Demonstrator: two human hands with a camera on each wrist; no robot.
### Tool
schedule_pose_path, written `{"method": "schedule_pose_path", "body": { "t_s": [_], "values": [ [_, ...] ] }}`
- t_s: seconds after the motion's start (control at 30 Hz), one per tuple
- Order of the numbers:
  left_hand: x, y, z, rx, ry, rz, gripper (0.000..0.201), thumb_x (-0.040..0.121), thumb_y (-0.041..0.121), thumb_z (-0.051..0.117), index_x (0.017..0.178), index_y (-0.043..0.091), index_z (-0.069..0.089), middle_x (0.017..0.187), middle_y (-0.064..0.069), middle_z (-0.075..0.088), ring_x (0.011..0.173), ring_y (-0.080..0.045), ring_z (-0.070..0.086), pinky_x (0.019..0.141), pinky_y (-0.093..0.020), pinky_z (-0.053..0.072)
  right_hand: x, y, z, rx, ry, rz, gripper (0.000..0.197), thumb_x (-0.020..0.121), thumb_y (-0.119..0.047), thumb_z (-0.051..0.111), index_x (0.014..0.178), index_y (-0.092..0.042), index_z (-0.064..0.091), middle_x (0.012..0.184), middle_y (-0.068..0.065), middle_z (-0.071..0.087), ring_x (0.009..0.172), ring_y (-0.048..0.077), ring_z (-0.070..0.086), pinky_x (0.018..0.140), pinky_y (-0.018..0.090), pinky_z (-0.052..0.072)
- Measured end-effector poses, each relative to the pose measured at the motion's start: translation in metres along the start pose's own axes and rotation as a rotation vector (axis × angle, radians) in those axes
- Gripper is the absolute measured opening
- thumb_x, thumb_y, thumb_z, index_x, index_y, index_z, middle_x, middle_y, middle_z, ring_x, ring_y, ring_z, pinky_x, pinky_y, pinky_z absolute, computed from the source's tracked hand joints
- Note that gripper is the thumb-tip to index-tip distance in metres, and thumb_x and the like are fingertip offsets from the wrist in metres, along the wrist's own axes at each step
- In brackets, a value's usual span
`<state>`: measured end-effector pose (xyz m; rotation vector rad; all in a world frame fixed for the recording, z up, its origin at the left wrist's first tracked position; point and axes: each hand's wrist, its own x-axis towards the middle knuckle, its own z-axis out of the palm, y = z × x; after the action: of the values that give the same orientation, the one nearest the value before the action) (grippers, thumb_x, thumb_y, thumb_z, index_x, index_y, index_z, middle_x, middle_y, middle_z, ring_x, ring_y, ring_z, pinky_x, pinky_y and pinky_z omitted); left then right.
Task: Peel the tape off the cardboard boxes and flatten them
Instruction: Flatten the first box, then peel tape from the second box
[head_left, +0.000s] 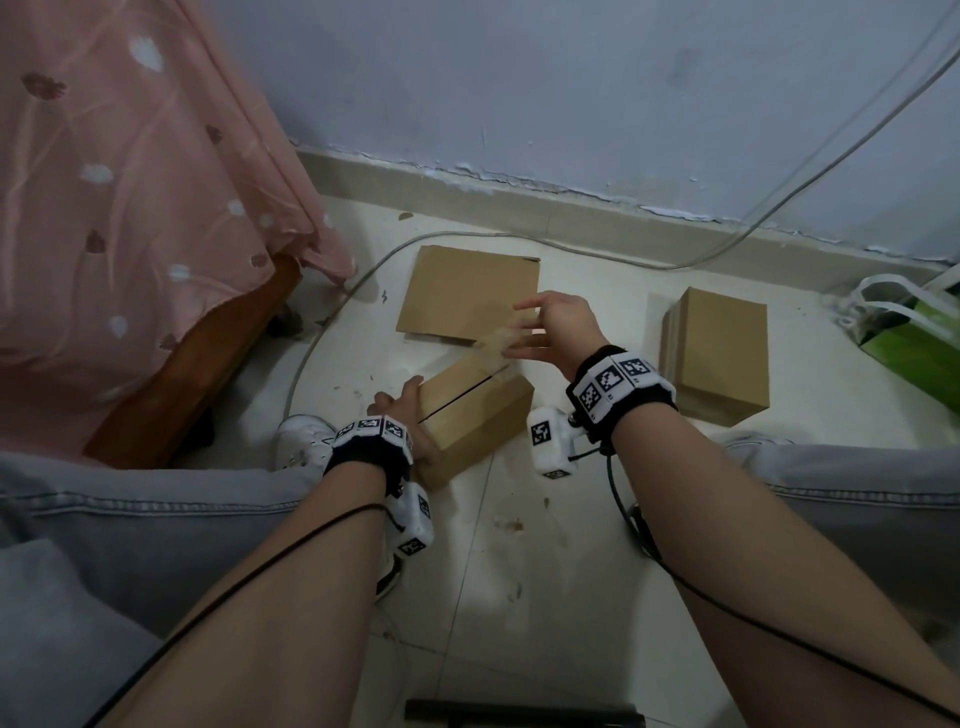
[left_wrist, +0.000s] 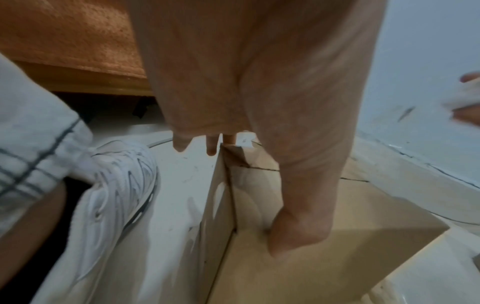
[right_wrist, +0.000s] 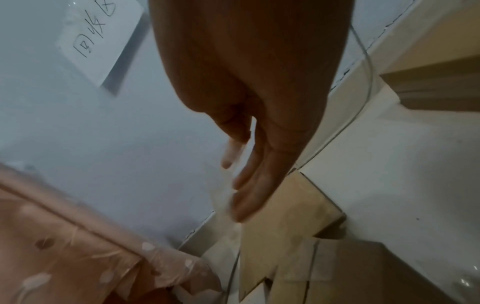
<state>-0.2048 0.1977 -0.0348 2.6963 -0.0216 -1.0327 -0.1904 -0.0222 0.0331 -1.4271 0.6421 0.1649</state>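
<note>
At eleven o'clock in the right wrist view, a white paper sheet on the wall carries handwritten characters, apparently 回收区, the last cut off.

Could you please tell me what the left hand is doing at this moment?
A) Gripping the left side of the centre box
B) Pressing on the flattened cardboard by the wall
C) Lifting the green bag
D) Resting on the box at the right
A: the left hand grips the centre box, and the left wrist view shows the thumb on top and the fingers down its left side.
</note>
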Motion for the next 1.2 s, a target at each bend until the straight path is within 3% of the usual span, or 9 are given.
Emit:
{"method": "schedule_pose_path", "body": {
  "t_s": [0.1, 0.2, 0.37, 0.5, 0.63, 0.8, 0.93, 1.03, 1.2],
  "values": [
    [0.002, 0.016, -0.004, -0.007, 0.029, 0.039, 0.115, 0.064, 0.033, 0.077, 0.151, 0.038, 0.003, 0.144, -0.014, 0.025, 0.136, -0.037, 0.03, 0.109, -0.053, 0.035, 0.001, -0.002, 0.0, -0.078, -0.017, -0.063, 0.03, 0.097, 0.005, 0.034, 0.105, 0.011, 0.062, 0.07, 0.016, 0.056, 0.058, 0.026, 0.056, 0.058, 0.036, 0.058],
    [0.002, 0.036, -0.007, 0.036, 0.011, 0.09, 0.103, 0.073, 0.025, 0.07, 0.152, 0.035, 0.003, 0.149, -0.012, 0.023, 0.139, -0.038, 0.028, 0.115, -0.053, 0.024, 0.007, 0.003, -0.007, -0.13, -0.095, -0.059, 0.023, 0.094, 0.008, 0.052, 0.113, 0.021, 0.058, 0.104, 0.029, 0.066, 0.079, 0.03, 0.066, 0.069, 0.029, 0.062],
    [-0.001, 0.055, -0.002, 0.089, -0.024, 0.147, 0.095, 0.08, 0.018, 0.068, 0.151, 0.029, 0.007, 0.147, -0.012, 0.027, 0.137, -0.04, 0.029, 0.115, -0.053, 0.024, 0.013, 0.016, -0.014, -0.575, -0.129, -0.052, 0.055, 0.077, -0.024, 0.084, 0.125, -0.007, 0.061, 0.106, 0.008, 0.068, 0.099, 0.02, 0.067, 0.094, 0.033, 0.053],
    [0.001, 0.057, -0.002, 0.089, -0.039, 0.139, 0.093, 0.08, 0.014, 0.064, 0.152, 0.03, 0.006, 0.148, -0.012, 0.026, 0.138, -0.041, 0.028, 0.115, -0.053, 0.024, 0.016, 0.026, -0.013, -0.849, -0.193, -0.036, 0.05, 0.09, -0.033, 0.071, 0.133, -0.011, 0.06, 0.133, 0.008, 0.06, 0.123, 0.023, 0.056, 0.106, 0.035, 0.042],
    [0.001, 0.054, -0.005, 0.074, -0.04, 0.152, 0.087, 0.08, 0.013, 0.06, 0.151, 0.03, 0.011, 0.147, -0.011, 0.028, 0.137, -0.041, 0.03, 0.113, -0.053, 0.025, 0.015, 0.029, -0.013, -1.028, -0.274, -0.057, 0.028, 0.1, -0.022, 0.052, 0.122, -0.015, 0.067, 0.126, 0.006, 0.061, 0.107, 0.02, 0.061, 0.086, 0.023, 0.043],
    [0.0, 0.051, -0.005, 0.046, -0.046, 0.156, 0.09, 0.081, 0.01, 0.059, 0.152, 0.032, 0.008, 0.15, -0.009, 0.026, 0.14, -0.039, 0.026, 0.114, -0.052, 0.022, 0.023, 0.024, -0.011, -0.584, -0.177, -0.029, 0.018, 0.1, -0.001, 0.039, 0.094, 0.001, 0.055, 0.104, 0.025, 0.064, 0.09, 0.033, 0.067, 0.079, 0.041, 0.055],
    [-0.001, 0.049, -0.003, 0.015, -0.038, 0.146, 0.089, 0.08, 0.01, 0.055, 0.151, 0.036, 0.008, 0.152, -0.005, 0.024, 0.142, -0.04, 0.024, 0.114, -0.05, 0.022, 0.014, 0.013, -0.014, -0.011, -0.201, 0.045, 0.004, 0.105, -0.006, 0.04, 0.104, -0.005, 0.044, 0.09, 0.024, 0.067, 0.078, 0.036, 0.072, 0.077, 0.047, 0.061],
    [-0.001, 0.049, -0.002, 0.006, -0.044, 0.14, 0.09, 0.079, 0.01, 0.055, 0.151, 0.036, 0.008, 0.152, -0.006, 0.024, 0.141, -0.04, 0.024, 0.115, -0.05, 0.022, 0.012, 0.002, -0.018, 0.007, -0.216, 0.038, 0.016, 0.105, -0.019, 0.045, 0.111, -0.005, 0.047, 0.096, 0.019, 0.068, 0.068, 0.021, 0.062, 0.065, 0.034, 0.057],
    [0.001, 0.051, -0.003, 0.0, -0.055, 0.135, 0.093, 0.08, 0.013, 0.061, 0.152, 0.034, 0.006, 0.152, -0.008, 0.022, 0.141, -0.041, 0.024, 0.117, -0.05, 0.022, 0.009, -0.02, -0.029, 0.185, -0.316, 0.115, 0.039, 0.1, -0.05, 0.047, 0.12, -0.018, 0.058, 0.131, 0.019, 0.054, 0.112, 0.039, 0.062, 0.092, 0.056, 0.053]
  ]
}}
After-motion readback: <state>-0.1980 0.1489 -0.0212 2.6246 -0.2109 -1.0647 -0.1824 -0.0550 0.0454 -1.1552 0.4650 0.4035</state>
